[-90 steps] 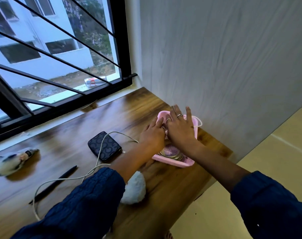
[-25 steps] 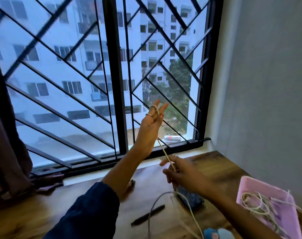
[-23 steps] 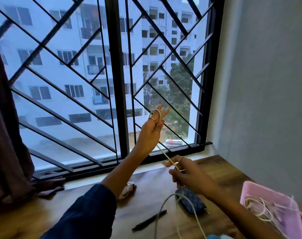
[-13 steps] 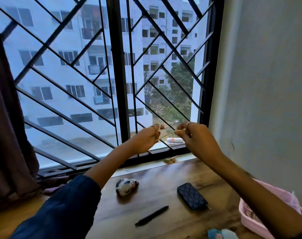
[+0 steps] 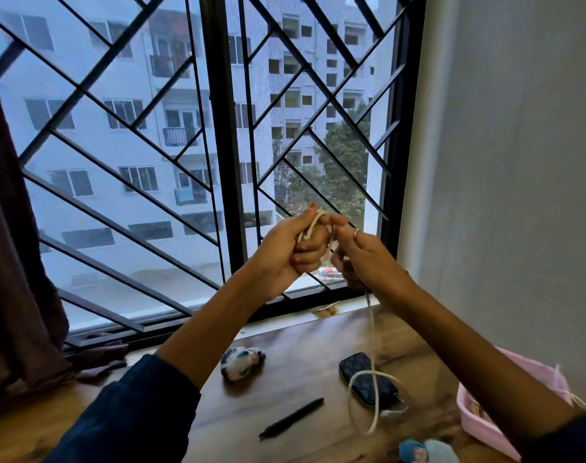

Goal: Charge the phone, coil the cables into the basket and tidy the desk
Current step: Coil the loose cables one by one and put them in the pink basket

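Observation:
Both hands are raised in front of the window. My left hand [image 5: 295, 245] is curled around several loops of a white cable [image 5: 371, 332]. My right hand [image 5: 361, 255] pinches the same cable just beside it. From the right hand the cable hangs down and forms a loose loop over the dark patterned phone [image 5: 368, 379] lying on the wooden desk [image 5: 301, 372]. The pink basket [image 5: 485, 426] sits at the desk's right edge, partly hidden by my right forearm; pale cable strands show inside and over its rim.
A black pen [image 5: 291, 419] lies on the desk in front of the phone. A small black-and-white fluffy toy [image 5: 241, 362] rests near the window sill. A blue and white fluffy thing [image 5: 425, 451] sits at the bottom edge. A dark curtain [image 5: 14, 262] hangs left; a grey wall stands right.
The hands left the basket and took up the white cable. The left hand, earlier held high with fingers spread, has dropped and curled around the loops; the right hand rose beside it.

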`<act>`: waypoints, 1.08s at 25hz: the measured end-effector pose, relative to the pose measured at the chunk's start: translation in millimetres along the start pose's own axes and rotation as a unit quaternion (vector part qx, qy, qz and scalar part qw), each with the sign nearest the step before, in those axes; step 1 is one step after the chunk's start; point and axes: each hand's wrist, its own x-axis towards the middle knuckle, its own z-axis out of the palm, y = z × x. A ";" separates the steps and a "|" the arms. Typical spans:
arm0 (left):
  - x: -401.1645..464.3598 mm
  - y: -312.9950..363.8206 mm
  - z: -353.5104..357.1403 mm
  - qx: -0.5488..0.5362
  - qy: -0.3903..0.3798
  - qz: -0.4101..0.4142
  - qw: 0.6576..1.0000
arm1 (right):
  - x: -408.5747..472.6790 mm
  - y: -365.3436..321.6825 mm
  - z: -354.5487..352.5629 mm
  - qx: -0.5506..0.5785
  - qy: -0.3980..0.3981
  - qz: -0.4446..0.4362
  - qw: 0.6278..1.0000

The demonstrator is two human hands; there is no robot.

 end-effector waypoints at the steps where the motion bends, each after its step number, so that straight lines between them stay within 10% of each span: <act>1: 2.2 2.8 3.8 -0.042 0.000 0.020 0.999 | -2.6 1.6 1.1 0.080 -0.019 0.046 0.996; 7: 18.9 24.0 12.6 -0.157 0.047 0.119 0.979 | -10.5 21.3 0.6 0.037 -0.074 0.063 0.995; 10: 31.8 23.6 9.6 -0.033 0.141 0.175 0.974 | -16.8 18.1 6.5 0.006 -0.135 0.059 0.989; 14: 34.5 13.8 -11.1 0.510 0.186 0.227 0.808 | -20.3 9.1 9.0 -0.094 -0.130 0.046 0.986; 19: 21.7 2.6 -39.4 0.755 0.035 0.081 0.650 | -9.7 -11.7 -5.6 -0.281 -0.128 -0.012 0.951; 23: 7.1 9.4 -42.5 0.682 0.008 0.091 0.726 | -4.6 -23.2 -22.0 -0.284 -0.160 -0.012 0.945; 27: 5.1 18.2 -32.0 0.700 -0.057 0.037 0.711 | 0.7 -23.6 -29.7 -0.273 -0.153 -0.028 0.949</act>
